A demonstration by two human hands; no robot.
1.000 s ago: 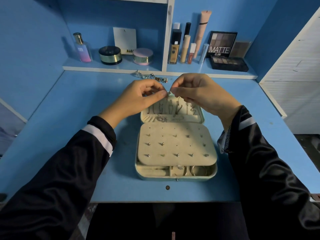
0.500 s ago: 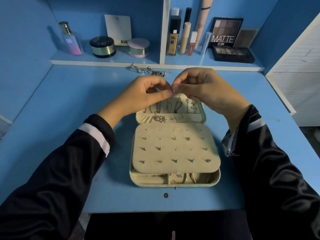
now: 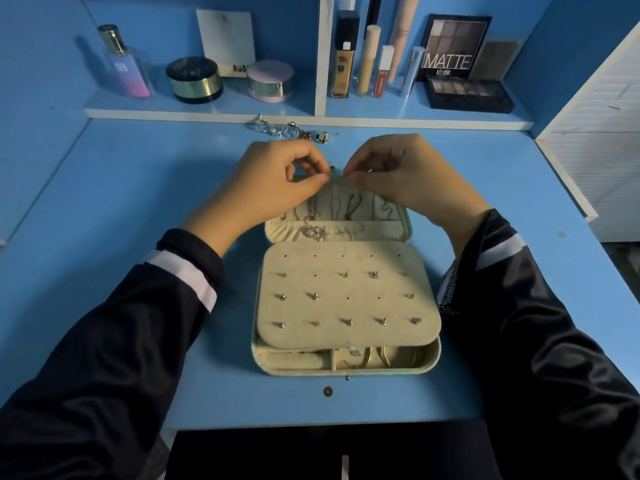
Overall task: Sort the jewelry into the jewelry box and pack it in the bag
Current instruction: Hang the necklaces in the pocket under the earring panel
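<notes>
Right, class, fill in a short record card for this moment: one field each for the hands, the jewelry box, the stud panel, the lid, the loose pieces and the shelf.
left hand: fingertips pinched, above the lid's top edge
right hand: pinched likewise, facing the left; anything held is too small to tell
jewelry box: open on the blue desk
stud panel: earrings in some holes, others empty
lid: necklaces hanging inside
loose rings: on the desk by the shelf edge
shelf: perfume bottle, jars, MATTE palette

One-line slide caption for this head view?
Both hands, left and right, pinch something small above the open cream felt-lined jewelry box on the blue desk.
</notes>
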